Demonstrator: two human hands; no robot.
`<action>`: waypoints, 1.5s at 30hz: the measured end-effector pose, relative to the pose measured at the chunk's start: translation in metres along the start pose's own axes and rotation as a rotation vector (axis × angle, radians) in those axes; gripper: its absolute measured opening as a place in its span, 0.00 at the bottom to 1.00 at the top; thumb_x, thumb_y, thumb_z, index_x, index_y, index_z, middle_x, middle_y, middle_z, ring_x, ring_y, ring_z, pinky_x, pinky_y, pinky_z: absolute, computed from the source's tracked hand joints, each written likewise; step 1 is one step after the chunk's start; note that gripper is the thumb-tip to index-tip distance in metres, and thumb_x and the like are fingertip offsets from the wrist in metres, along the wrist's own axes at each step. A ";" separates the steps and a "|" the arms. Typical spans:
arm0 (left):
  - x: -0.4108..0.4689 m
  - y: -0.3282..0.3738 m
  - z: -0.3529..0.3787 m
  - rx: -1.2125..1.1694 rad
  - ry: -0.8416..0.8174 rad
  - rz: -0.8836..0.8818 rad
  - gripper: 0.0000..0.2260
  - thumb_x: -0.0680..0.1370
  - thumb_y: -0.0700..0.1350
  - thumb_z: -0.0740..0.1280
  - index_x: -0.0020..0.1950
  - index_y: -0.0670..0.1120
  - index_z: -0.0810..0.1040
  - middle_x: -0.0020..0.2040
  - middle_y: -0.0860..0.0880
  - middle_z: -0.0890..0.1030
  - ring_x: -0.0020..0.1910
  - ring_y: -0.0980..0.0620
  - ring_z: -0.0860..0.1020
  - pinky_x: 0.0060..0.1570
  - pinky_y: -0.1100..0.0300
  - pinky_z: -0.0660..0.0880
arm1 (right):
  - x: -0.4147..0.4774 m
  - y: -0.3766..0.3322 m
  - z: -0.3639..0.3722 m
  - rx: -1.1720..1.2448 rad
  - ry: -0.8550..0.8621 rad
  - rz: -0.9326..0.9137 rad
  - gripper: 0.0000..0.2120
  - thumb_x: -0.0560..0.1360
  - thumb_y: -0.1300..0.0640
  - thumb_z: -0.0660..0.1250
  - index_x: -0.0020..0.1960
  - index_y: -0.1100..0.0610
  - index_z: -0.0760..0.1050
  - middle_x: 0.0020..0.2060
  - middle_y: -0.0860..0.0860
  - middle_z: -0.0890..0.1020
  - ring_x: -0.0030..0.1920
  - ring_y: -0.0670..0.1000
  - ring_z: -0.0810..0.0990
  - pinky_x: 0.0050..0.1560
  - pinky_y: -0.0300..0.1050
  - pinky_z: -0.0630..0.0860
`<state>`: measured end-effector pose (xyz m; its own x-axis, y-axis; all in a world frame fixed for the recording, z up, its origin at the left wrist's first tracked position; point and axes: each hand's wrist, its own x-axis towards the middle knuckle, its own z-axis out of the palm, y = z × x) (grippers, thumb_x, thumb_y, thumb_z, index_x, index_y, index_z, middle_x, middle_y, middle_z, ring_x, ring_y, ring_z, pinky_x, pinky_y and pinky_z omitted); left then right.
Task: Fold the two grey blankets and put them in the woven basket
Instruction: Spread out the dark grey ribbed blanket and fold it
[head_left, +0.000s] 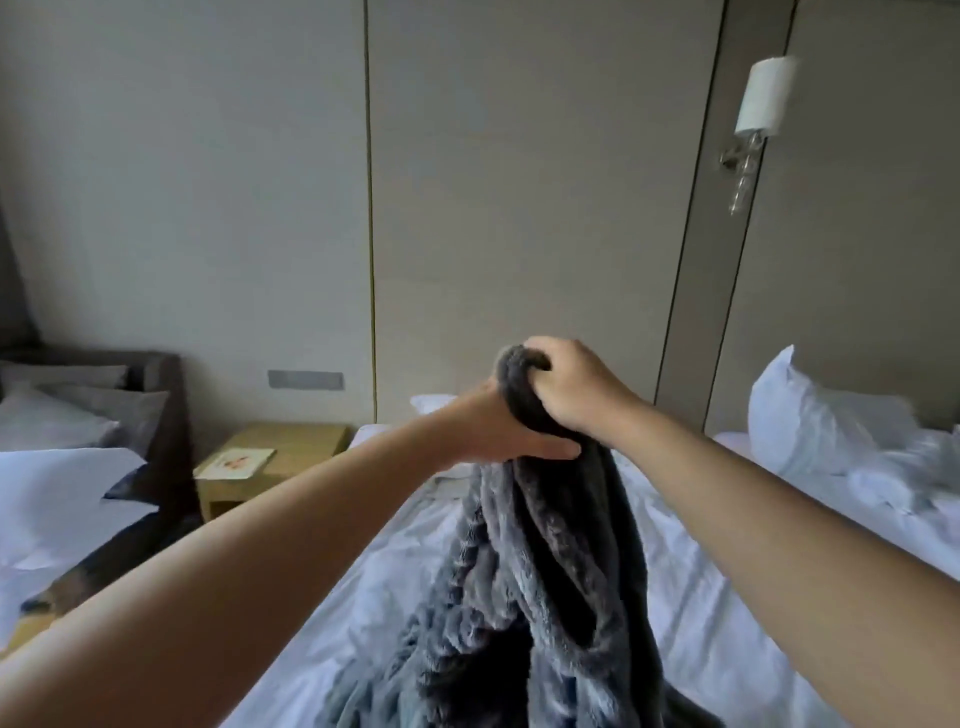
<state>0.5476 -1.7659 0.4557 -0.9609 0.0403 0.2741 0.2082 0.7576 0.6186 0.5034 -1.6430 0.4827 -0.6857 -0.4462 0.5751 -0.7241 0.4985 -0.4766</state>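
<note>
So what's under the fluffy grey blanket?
A white bed sheet shows around the grey blanket, which the left hand and right hand hold up. Whatever lies beneath its lower folds is covered.

Plush ribbed grey blanket (545, 561), crumpled white cotton sheet (696, 597), matt wooden nightstand (291, 441)

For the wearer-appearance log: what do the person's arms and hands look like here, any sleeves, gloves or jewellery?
The left forearm and right forearm are bare as far as the frame shows, no sleeve in view. The left hand and right hand are ungloved; no watch, bracelet or ring is visible on either.
</note>
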 end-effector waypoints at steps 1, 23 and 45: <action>0.003 0.000 0.004 0.103 0.053 0.039 0.16 0.68 0.53 0.73 0.54 0.50 0.78 0.47 0.50 0.80 0.49 0.47 0.79 0.47 0.56 0.76 | 0.003 -0.005 0.000 -0.026 0.004 -0.021 0.09 0.71 0.64 0.62 0.35 0.54 0.72 0.32 0.49 0.78 0.40 0.53 0.76 0.36 0.45 0.65; -0.001 -0.094 -0.066 0.066 0.123 -0.509 0.29 0.65 0.56 0.78 0.57 0.39 0.76 0.53 0.39 0.81 0.51 0.41 0.80 0.54 0.50 0.78 | -0.063 0.139 0.058 0.106 -0.212 0.634 0.12 0.79 0.60 0.57 0.49 0.55 0.79 0.45 0.54 0.80 0.42 0.51 0.78 0.38 0.41 0.74; 0.011 -0.080 0.003 -0.831 0.133 -0.225 0.07 0.75 0.47 0.70 0.49 0.45 0.80 0.48 0.46 0.84 0.50 0.47 0.82 0.54 0.54 0.78 | -0.086 0.135 0.079 0.495 -0.492 0.584 0.37 0.65 0.54 0.79 0.70 0.43 0.67 0.63 0.46 0.73 0.61 0.48 0.74 0.60 0.42 0.72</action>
<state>0.5196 -1.8246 0.4071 -0.9767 -0.1686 0.1327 0.1320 0.0158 0.9911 0.4583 -1.5957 0.3167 -0.8256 -0.5462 -0.1417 -0.1231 0.4193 -0.8995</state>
